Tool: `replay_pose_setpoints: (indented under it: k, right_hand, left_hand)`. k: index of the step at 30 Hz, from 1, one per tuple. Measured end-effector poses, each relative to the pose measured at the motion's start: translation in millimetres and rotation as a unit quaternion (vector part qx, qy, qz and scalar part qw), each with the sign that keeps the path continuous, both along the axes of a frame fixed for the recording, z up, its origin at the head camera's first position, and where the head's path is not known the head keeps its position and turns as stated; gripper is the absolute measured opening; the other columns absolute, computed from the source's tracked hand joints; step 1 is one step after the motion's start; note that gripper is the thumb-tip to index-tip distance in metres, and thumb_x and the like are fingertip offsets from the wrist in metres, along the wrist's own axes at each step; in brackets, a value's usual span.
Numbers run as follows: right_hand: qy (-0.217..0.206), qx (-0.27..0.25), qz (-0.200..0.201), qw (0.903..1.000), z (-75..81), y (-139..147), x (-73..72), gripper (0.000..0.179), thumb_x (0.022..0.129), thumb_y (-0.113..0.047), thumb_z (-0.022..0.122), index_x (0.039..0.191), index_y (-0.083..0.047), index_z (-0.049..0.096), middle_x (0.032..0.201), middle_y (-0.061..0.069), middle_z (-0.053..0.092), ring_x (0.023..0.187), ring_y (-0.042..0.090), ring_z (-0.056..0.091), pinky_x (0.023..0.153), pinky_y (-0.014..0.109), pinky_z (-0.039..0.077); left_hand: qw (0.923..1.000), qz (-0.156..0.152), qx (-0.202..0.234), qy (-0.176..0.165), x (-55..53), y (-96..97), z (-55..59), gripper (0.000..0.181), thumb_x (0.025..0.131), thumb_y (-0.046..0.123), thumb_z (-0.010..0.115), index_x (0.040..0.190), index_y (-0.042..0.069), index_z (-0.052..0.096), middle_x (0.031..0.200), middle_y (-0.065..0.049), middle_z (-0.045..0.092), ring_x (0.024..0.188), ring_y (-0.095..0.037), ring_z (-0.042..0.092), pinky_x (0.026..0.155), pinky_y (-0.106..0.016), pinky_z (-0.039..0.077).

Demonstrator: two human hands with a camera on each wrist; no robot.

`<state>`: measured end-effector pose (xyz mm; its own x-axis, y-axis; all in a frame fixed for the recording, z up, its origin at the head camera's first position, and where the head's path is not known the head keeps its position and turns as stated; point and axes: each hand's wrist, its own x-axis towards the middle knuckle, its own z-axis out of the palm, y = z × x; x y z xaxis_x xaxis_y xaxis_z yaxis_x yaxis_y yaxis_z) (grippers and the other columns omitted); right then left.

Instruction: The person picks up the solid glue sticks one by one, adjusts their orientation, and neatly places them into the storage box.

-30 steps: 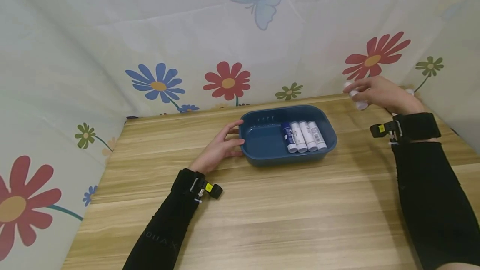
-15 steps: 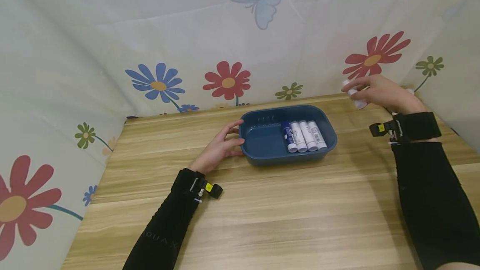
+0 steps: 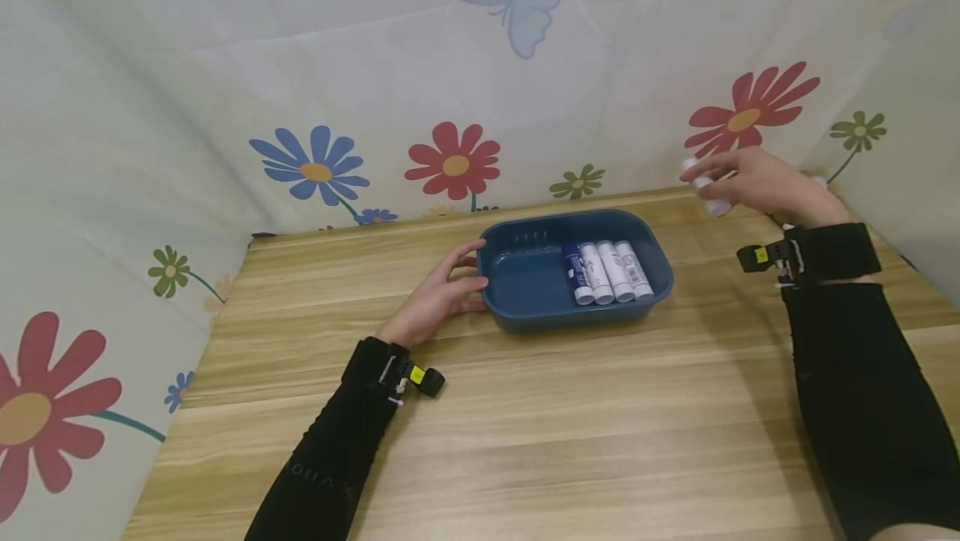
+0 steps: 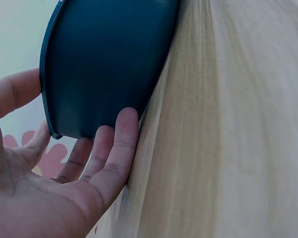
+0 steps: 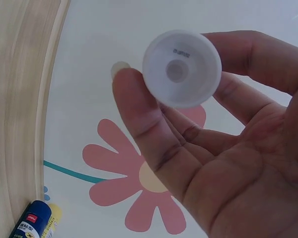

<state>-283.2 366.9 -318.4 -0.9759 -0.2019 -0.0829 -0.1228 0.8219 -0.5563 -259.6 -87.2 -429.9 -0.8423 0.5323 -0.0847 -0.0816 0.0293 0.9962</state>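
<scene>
Tube [image 5: 182,68], white and tilted, hangs pinched in the right hand [image 3: 768,182] above the back right of the wooden table [image 3: 562,416], as I watch the feeds from afar. Its recessed round end faces my right wrist camera; thumb and fingers have closed to its width, and I see nothing else in their grip. Over the past second I note only a slight leftward drift of that hand; the blue tray [image 3: 525,284] lies as it did. I read that as a near-pause in the work, with the tube outside the tray, to the right of its rim. Inside, four tubes [image 3: 613,273], one dark blue and three white, lie side by side across the right part. At the opposite end, the left hand [image 3: 435,299] has its fingers loosely spread, touching the tray's rim and end wall without clasping it. In the lower left corner of my right wrist feed, a blue glue stick [image 5: 32,220] and a yellow tube [image 5: 53,218] show close together, cut off by the edge. Behind the table rises a flower-printed backdrop [image 3: 337,41]. By my judgement, only the tray's right wall stands between the pinched tube and the row inside.
</scene>
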Motion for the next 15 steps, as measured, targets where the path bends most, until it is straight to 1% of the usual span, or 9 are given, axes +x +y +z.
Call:
replay_pose_setpoints:
  k: [4, 5, 10, 11, 12, 15]
  right_hand:
    - [0.001, 0.000, 0.002, 1.0000, 1.4, -1, 0.5, 0.042, 0.098, -0.021, 0.058, 0.137, -0.006, 0.056, 0.133, 0.026, 0.054, 0.092, 0.028, 0.055, 0.064, 0.022, 0.052]
    - [0.001, 0.000, 0.003, 1.0000, 1.9, -2, 0.8, 0.042, 0.098, -0.021, 0.057, 0.137, -0.006, 0.056, 0.133, 0.026, 0.054, 0.092, 0.029, 0.055, 0.064, 0.022, 0.052]
    - [0.007, 0.004, 0.008, 0.9999, 5.4, -6, 3.5, 0.042, 0.098, -0.022, 0.058, 0.137, -0.007, 0.056, 0.130, 0.026, 0.055, 0.094, 0.030, 0.054, 0.064, 0.022, 0.051]
    - [0.007, 0.005, 0.009, 0.9999, 6.3, -7, 4.2, 0.042, 0.098, -0.023, 0.058, 0.138, -0.007, 0.056, 0.130, 0.026, 0.055, 0.094, 0.030, 0.054, 0.064, 0.022, 0.051]
    - [0.008, 0.007, 0.009, 0.9999, 7.2, -8, 4.9, 0.042, 0.098, -0.024, 0.058, 0.137, -0.007, 0.056, 0.130, 0.025, 0.056, 0.094, 0.030, 0.054, 0.065, 0.022, 0.051]
    - [0.010, 0.012, 0.012, 0.9998, 10.0, -11, 6.6, 0.042, 0.098, -0.024, 0.059, 0.137, -0.008, 0.056, 0.130, 0.025, 0.057, 0.095, 0.030, 0.054, 0.065, 0.023, 0.051]
  left_hand:
    - [1.0000, -0.001, -0.001, 0.000, -0.2, 0.2, -0.4, 0.057, 0.099, 0.019, 0.058, 0.149, 0.031, 0.034, 0.145, -0.009, 0.031, 0.124, -0.033, 0.052, 0.102, -0.052, 0.050]
    - [1.0000, -0.003, 0.000, -0.002, 1.2, 0.4, 2.3, 0.058, 0.099, 0.018, 0.057, 0.150, 0.030, 0.033, 0.146, -0.010, 0.030, 0.124, -0.034, 0.052, 0.103, -0.054, 0.049]
    - [1.0000, -0.001, 0.000, -0.002, 1.5, 0.5, 2.2, 0.057, 0.099, 0.018, 0.057, 0.150, 0.030, 0.033, 0.145, -0.010, 0.031, 0.124, -0.033, 0.052, 0.103, -0.053, 0.049]
    - [1.0000, -0.001, -0.001, -0.002, 1.6, 0.5, 2.1, 0.057, 0.099, 0.018, 0.057, 0.150, 0.030, 0.034, 0.145, -0.010, 0.031, 0.123, -0.033, 0.052, 0.103, -0.053, 0.050]
    - [1.0000, 0.001, 0.000, -0.001, 0.2, 0.3, -0.7, 0.056, 0.099, 0.018, 0.058, 0.149, 0.032, 0.035, 0.144, -0.009, 0.032, 0.122, -0.032, 0.053, 0.101, -0.052, 0.051]
    - [1.0000, 0.002, 0.000, -0.002, 0.1, 0.3, -0.4, 0.056, 0.099, 0.018, 0.058, 0.148, 0.032, 0.036, 0.144, -0.008, 0.032, 0.122, -0.032, 0.053, 0.101, -0.052, 0.051]
